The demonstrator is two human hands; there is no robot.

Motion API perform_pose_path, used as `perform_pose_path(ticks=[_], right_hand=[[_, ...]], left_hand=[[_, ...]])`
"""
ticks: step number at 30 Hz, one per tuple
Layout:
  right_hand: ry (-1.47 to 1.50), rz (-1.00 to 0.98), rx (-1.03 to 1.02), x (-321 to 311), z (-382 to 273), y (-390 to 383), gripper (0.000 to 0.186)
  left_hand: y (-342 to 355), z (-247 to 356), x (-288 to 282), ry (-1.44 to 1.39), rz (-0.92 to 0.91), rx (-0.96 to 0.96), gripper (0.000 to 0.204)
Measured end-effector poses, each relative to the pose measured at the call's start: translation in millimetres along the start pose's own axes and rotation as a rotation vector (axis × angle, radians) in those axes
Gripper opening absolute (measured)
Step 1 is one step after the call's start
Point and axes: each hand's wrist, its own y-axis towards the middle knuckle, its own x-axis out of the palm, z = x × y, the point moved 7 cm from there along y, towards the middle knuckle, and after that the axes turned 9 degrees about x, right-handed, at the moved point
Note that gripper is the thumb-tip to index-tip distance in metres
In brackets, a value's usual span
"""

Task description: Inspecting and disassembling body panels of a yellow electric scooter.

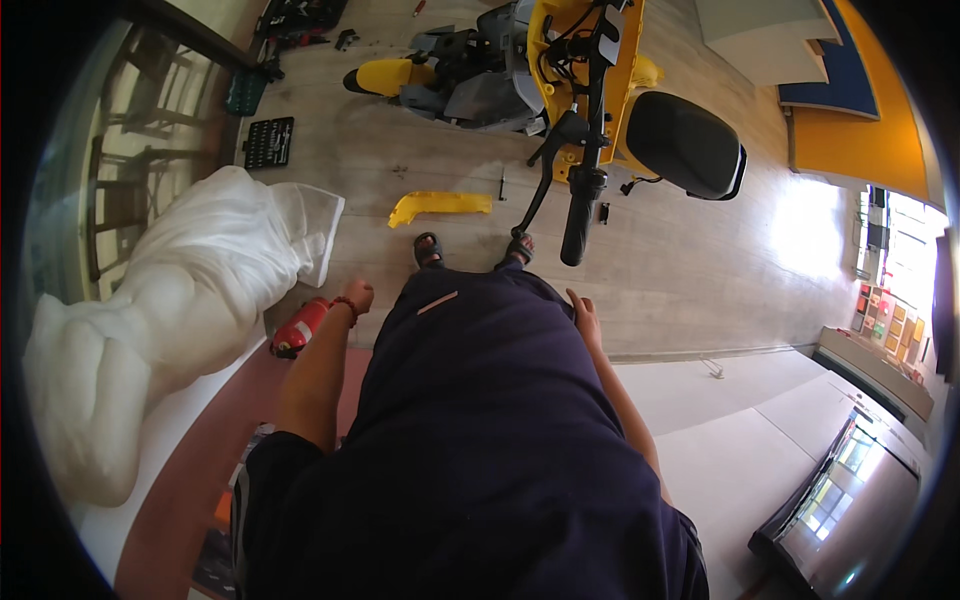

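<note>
standing close to the dismantled yellow scooter (560, 70), both hands hang empty: left hand (357, 296) loosely curled, right hand (584, 316) with fingers released. a step forward could likely trip on the loose yellow panel (440, 207) or bump the handlebar grip (580, 225).

right hand (583, 312): mostly hidden behind dark clothing, grip not readable | left hand (357, 295): fingers curled away, closure unclear | scooter (520, 70): front cut by top edge | small parts on floor (400, 171): too small to identify | tool case (300, 18): cut off; blurred

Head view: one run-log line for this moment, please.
left hand empty at side | right hand empty at hip | yellow scooter ahead, partly dismantled | yellow panel on floor
</note>
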Motion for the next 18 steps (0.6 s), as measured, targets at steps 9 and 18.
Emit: perform_pose_path(ticks=[9, 18], right_hand=[[0.037, -0.491, 0.122, -40, -44, 34, 0.047], [0.899, -0.209, -0.029, -106, -210, 54, 0.033]], left_hand=[[-15, 3, -1, -0.120, -0.032, -0.032, 0.024], [-35, 20, -5, -0.123, -0.046, -0.125, 0.023]])
